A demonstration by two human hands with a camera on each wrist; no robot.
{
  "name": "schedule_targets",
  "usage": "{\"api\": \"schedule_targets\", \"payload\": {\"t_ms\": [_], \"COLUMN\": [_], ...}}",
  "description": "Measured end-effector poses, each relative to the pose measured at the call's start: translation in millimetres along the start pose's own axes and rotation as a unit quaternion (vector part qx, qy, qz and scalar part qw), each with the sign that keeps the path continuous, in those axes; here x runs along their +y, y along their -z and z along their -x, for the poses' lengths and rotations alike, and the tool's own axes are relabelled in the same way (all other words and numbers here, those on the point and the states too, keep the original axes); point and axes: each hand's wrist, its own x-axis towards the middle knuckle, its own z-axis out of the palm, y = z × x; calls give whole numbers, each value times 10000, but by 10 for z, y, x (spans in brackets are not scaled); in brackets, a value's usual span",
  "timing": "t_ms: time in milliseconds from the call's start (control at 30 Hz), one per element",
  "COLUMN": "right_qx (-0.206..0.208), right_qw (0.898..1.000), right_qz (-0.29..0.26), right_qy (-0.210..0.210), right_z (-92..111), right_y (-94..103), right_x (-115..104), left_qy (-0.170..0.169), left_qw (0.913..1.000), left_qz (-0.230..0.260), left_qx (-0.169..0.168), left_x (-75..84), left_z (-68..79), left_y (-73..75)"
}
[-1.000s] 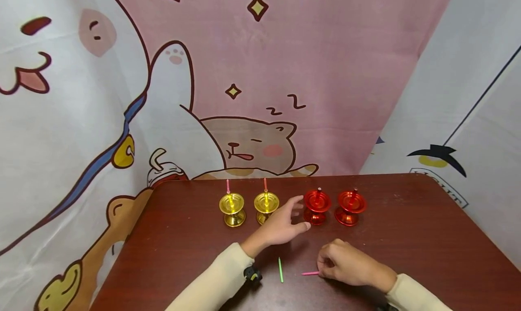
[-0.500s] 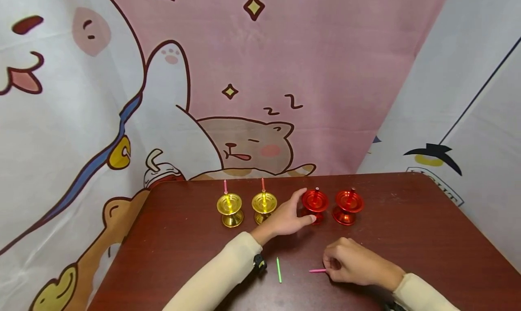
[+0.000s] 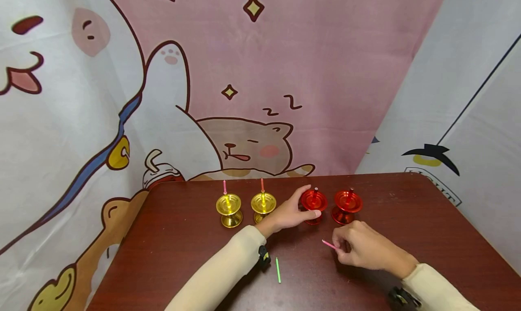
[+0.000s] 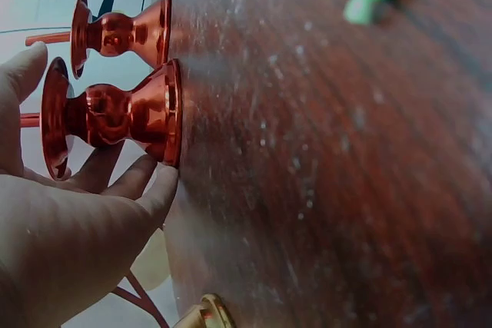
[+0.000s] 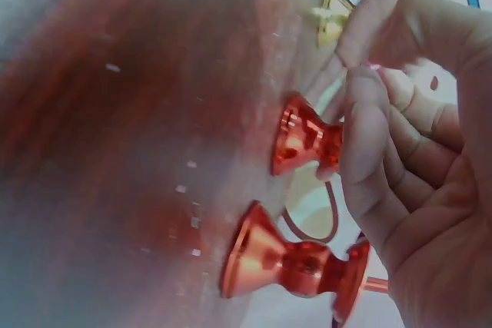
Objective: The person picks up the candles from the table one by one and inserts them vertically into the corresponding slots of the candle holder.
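My left hand (image 3: 290, 214) curls round the nearer-left red candle holder (image 3: 321, 202), thumb at the front of its dish and forefinger at the far side. In the left wrist view the other fingers lie behind the stem and base of this holder (image 4: 108, 115). Between thumb and forefinger, my right hand (image 3: 368, 247) pinches a thin pink candle (image 3: 329, 244), raised over the table with its tip pointing left. Most of that candle is hidden in the right wrist view. A second red candle holder (image 3: 348, 203) stands just right of the held one.
Two gold candle holders (image 3: 229, 205) stand to the left, one with a pink candle (image 3: 224, 187) and one with an orange-red candle (image 3: 262, 185). A green candle (image 3: 278, 270) lies on the brown table (image 3: 183, 252) near the front. A printed curtain (image 3: 325, 76) hangs behind.
My left hand has moved right and closed round the red candle holder. The right hand has lifted the pink candle off the table, moving up and to the right toward the red holders.
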Motion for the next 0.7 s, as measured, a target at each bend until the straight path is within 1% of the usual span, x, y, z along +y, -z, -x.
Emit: {"api": "schedule_targets", "payload": {"t_ms": [100,200,300,433,533,700], "right_qx": [133,375,668,1120,1471,1944], "right_qw": [9998,9992,9977,9932,9875,9760], "right_qz": [72,140,129,-11,-121,-314], "right_qy": [-117,-85,-72,-310,-562,-925], "right_z": [-47,-111,-188,-296,-375,-505], "right_y": [61,94,119,147,156,163], "right_x": [-8,-9,-2,30,68,104], "left_qy": [-72,-120,-132,-119,-129,-132], "left_qw": [9992,9979,9976,9977,9976,9978], "left_qz": [396,631,676,655,674,637], "left_qx": [-52,-76,-94,-122,-130,-97], "left_x": [-25,-37,-44,-64,-77,-76], "left_z": [-31,-47,-48,-46,-31,7], "left_y": [0,3,12,24,32,28]}}
